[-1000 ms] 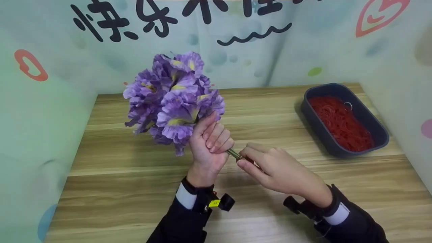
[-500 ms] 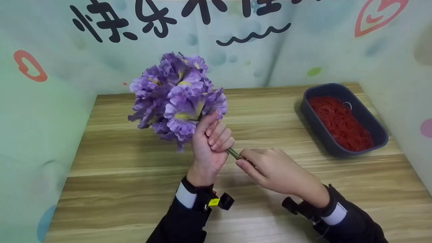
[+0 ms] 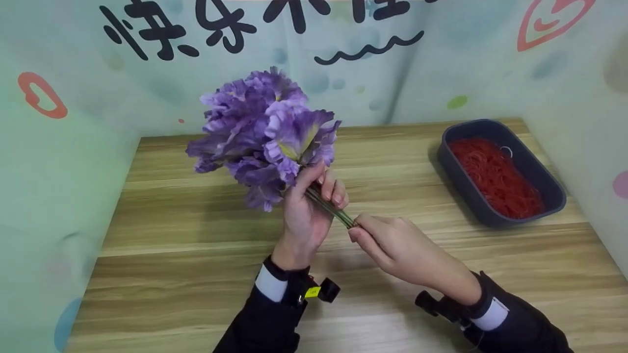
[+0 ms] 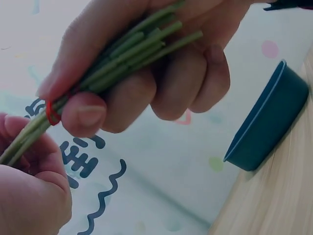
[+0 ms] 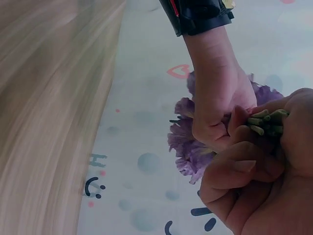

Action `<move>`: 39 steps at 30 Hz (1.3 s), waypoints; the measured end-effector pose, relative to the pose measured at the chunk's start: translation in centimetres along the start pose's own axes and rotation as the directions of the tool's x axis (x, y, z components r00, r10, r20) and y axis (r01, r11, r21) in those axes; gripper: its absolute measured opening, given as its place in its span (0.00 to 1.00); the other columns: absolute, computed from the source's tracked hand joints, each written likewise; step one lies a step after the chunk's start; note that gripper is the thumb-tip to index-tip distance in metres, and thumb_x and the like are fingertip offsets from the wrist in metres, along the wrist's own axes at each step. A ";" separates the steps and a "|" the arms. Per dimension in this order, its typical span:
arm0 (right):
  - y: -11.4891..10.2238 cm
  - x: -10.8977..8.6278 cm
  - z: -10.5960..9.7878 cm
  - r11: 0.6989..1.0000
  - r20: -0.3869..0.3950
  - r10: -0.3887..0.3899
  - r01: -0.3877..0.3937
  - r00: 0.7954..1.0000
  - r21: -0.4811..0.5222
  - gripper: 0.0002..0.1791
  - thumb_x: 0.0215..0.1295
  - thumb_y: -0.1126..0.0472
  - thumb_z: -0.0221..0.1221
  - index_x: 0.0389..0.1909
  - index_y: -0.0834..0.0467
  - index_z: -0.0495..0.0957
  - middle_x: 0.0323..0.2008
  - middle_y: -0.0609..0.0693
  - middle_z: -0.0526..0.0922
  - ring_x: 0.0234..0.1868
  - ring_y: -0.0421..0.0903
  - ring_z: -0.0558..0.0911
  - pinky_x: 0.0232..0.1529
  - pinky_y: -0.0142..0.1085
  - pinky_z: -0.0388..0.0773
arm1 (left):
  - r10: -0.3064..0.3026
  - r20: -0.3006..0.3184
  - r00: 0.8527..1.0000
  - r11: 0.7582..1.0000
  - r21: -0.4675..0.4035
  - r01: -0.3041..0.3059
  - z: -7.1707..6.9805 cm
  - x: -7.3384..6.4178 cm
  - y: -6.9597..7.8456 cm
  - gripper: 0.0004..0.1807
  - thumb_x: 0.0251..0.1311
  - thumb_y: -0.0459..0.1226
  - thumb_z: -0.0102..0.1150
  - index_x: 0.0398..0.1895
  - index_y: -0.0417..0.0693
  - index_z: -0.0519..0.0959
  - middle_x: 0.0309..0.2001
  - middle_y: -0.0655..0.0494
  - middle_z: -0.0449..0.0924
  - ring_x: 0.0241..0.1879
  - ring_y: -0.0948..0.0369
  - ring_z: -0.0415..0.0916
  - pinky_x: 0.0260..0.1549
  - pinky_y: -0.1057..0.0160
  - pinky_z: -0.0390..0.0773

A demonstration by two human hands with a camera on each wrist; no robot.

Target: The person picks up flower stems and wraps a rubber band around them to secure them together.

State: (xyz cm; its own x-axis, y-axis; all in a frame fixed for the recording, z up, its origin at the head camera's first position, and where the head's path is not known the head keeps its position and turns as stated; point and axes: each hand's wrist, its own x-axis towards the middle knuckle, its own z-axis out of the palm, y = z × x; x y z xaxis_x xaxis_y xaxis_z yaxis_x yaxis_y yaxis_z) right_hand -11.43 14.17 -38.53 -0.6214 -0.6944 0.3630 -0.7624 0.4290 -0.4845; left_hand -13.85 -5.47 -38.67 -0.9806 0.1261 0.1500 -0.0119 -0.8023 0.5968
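Observation:
A bunch of purple flowers (image 3: 255, 127) with yellow throats and green stems (image 4: 132, 54) is held above the table, blooms toward the upper left. My left hand (image 3: 309, 215) loosely cradles the stems just below the blooms, its fingers curled around them and the stems showing across the palm. My right hand (image 3: 402, 250) grips the lower stems; their cut ends (image 5: 264, 120) poke out of its curled fingers. In the left wrist view a red rubber band (image 4: 52, 112) circles the stems beside the right thumb and index finger.
A dark blue bin (image 3: 456, 189) with a heap of red rubber bands (image 3: 495, 179) stands on the right of the wooden table (image 3: 171, 289). A small silvery ring (image 3: 506, 152) shows at its inner edge. A printed backdrop (image 3: 363, 93) closes off the back and sides.
My left fingers have loosened and uncurled partway, exposing more stem. The blooms have turned and shifted slightly right. My right hand keeps its grip on the lower stems.

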 end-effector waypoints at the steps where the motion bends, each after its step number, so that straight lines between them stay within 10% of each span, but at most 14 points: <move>1: 0.1 -0.1 0.1 1.000 -0.008 -0.002 0.002 1.000 0.013 0.16 0.95 0.58 0.53 0.40 0.56 0.79 0.24 0.42 0.71 0.28 0.28 0.64 0.26 0.27 0.65 | 0.001 0.003 1.000 0.999 0.049 -0.001 0.0 0.0 0.0 0.23 0.85 0.44 0.57 0.23 0.57 0.73 0.19 0.67 0.77 0.22 0.67 0.77 0.30 0.69 0.76; 6: 0.5 -0.6 0.4 0.998 -0.063 0.001 0.003 0.998 0.061 0.15 0.96 0.57 0.53 0.42 0.56 0.80 0.25 0.42 0.71 0.28 0.27 0.65 0.26 0.27 0.66 | -0.049 -0.006 0.999 0.936 0.347 0.049 0.0 0.2 0.8 0.25 0.87 0.42 0.48 0.24 0.55 0.82 0.23 0.64 0.86 0.28 0.65 0.88 0.38 0.66 0.89; 9: 0.6 -0.8 0.4 0.997 -0.088 0.024 -0.018 0.996 0.070 0.13 0.95 0.59 0.55 0.43 0.56 0.81 0.25 0.42 0.72 0.28 0.28 0.65 0.27 0.27 0.68 | -0.082 -0.020 0.996 0.809 0.582 0.078 -0.1 0.3 1.5 0.17 0.87 0.43 0.53 0.36 0.52 0.85 0.29 0.62 0.89 0.33 0.63 0.90 0.42 0.63 0.92; 13: 0.8 -1.1 0.4 0.993 -0.094 0.089 -0.081 0.992 0.083 0.11 0.93 0.62 0.56 0.44 0.57 0.83 0.26 0.42 0.73 0.29 0.29 0.67 0.28 0.29 0.71 | -0.116 -0.032 0.993 0.459 0.885 0.082 -0.1 0.1 2.5 0.16 0.91 0.49 0.55 0.45 0.50 0.81 0.34 0.57 0.85 0.34 0.60 0.83 0.39 0.61 0.87; 17: 1.1 -1.3 0.4 0.990 -0.098 0.130 -0.124 0.987 0.062 0.10 0.92 0.63 0.58 0.45 0.58 0.84 0.27 0.43 0.76 0.30 0.31 0.71 0.30 0.33 0.76 | -0.098 -0.035 0.995 0.099 0.994 0.045 0.1 -0.6 2.8 0.22 0.90 0.56 0.56 0.39 0.52 0.78 0.30 0.59 0.75 0.29 0.59 0.74 0.31 0.59 0.74; 20: 1.2 -1.5 0.5 0.992 -0.114 0.126 -0.124 0.985 0.023 0.10 0.91 0.64 0.58 0.44 0.58 0.84 0.28 0.45 0.80 0.30 0.33 0.75 0.32 0.36 0.80 | -0.016 0.034 0.999 -0.089 0.995 -0.036 0.4 -1.0 2.6 0.26 0.90 0.57 0.55 0.31 0.54 0.74 0.26 0.61 0.69 0.25 0.58 0.70 0.26 0.58 0.70; 22: 1.3 -1.5 0.5 0.993 -0.131 0.116 -0.117 0.985 0.002 0.10 0.90 0.64 0.59 0.43 0.58 0.83 0.28 0.46 0.82 0.30 0.34 0.76 0.31 0.36 0.81 | 0.036 0.103 0.994 -0.171 0.981 -0.095 0.4 -1.1 2.3 0.28 0.92 0.54 0.53 0.26 0.53 0.69 0.24 0.61 0.65 0.23 0.57 0.67 0.24 0.57 0.68; 26: 1.5 -1.7 0.8 0.995 -0.160 0.085 -0.092 0.983 -0.035 0.09 0.90 0.64 0.59 0.42 0.58 0.82 0.28 0.47 0.81 0.29 0.34 0.74 0.29 0.34 0.78 | 0.051 0.171 0.984 -0.189 0.969 -0.158 0.2 -1.1 2.0 0.27 0.94 0.47 0.49 0.25 0.55 0.64 0.23 0.63 0.60 0.21 0.59 0.62 0.22 0.59 0.64; 33: 1.7 -1.9 1.2 0.996 -0.157 0.083 -0.088 0.984 -0.030 0.11 0.90 0.63 0.59 0.40 0.56 0.80 0.25 0.44 0.78 0.27 0.30 0.69 0.27 0.29 0.71 | -0.065 0.159 0.985 -0.004 0.987 -0.159 0.1 -0.5 1.4 0.19 0.94 0.43 0.42 0.35 0.51 0.70 0.30 0.60 0.63 0.29 0.59 0.64 0.30 0.59 0.67; 39: 1.7 -2.0 1.6 0.991 -0.117 0.130 -0.131 0.985 -0.002 0.14 0.88 0.65 0.61 0.35 0.55 0.76 0.23 0.42 0.72 0.26 0.28 0.65 0.26 0.28 0.67 | -0.140 0.125 0.982 0.062 0.991 -0.118 -0.1 0.0 0.8 0.15 0.95 0.44 0.44 0.50 0.43 0.76 0.36 0.57 0.68 0.38 0.54 0.73 0.43 0.49 0.80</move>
State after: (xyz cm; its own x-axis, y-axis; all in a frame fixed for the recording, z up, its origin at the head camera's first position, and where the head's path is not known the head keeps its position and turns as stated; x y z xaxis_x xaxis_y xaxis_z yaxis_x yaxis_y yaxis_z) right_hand -11.23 15.36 -41.37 -0.7318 -0.5604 0.3878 -0.6749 0.5170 -0.5265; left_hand -13.85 -6.22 -38.28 -0.9369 0.3096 0.1624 0.3085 0.5137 0.8006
